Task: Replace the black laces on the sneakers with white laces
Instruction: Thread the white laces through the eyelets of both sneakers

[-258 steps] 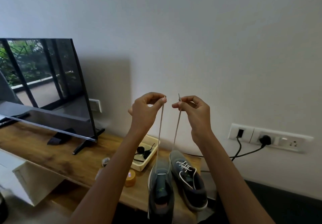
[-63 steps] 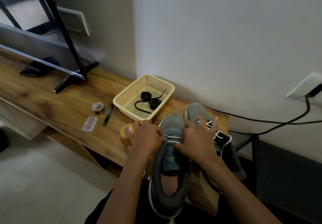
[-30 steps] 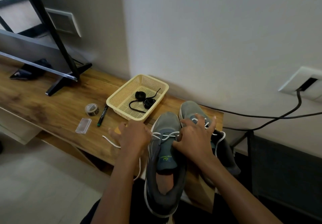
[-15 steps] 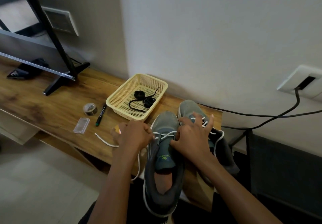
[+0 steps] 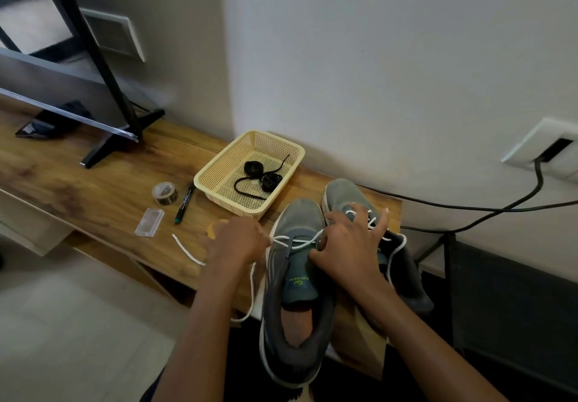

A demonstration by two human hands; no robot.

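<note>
Left grip [image 5: 238, 241] pinching white lace [image 5: 283, 238]; right grip [image 5: 347, 245] pinching it at sneaker [image 5: 301, 217]; tongue [image 5: 298, 289] reads "KNITWEAR".

desk [image 5: 93, 195]: wood grain, matt
basket [image 5: 219, 170]: perforated plastic, slightly glossy
sneaker [image 5: 300, 217]: knit cloth, matt
white lace [image 5: 187, 250]: woven cord

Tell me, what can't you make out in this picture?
Head view:
- Far sneaker: its lacing is hidden under the right hand.
- Whether that hand pinches the white lace: its own fingers hide it.
- Yellow object: mostly behind the left hand.
- Television: cut off by the top and left edges.
</note>
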